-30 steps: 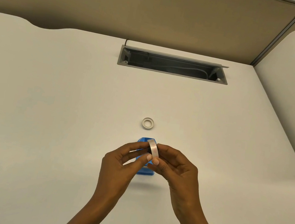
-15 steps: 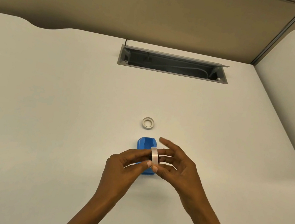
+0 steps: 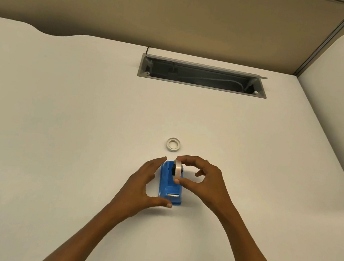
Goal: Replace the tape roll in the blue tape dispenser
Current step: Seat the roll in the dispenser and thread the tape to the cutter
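Note:
The blue tape dispenser [image 3: 169, 185] stands on the white desk [image 3: 52, 133], its metal cutter facing me. A tape roll [image 3: 178, 169] with a black hub sits on edge at the dispenser's far right side, pinched between the thumb and forefinger of my right hand [image 3: 203, 181]. My left hand [image 3: 141, 190] curves around the dispenser's left side, fingers apart, thumb at its near end, fingertips at its far end. A small white empty tape core [image 3: 173, 144] lies flat on the desk just beyond the dispenser.
A grey cable tray opening [image 3: 203, 76] is set into the desk at the back. A beige partition wall [image 3: 185, 18] rises behind it. A second white desk surface [image 3: 343, 90] adjoins on the right.
My left hand let go of the roll and dropped around the dispenser's left side. My right hand carried the roll away from me, down to the dispenser's far end.

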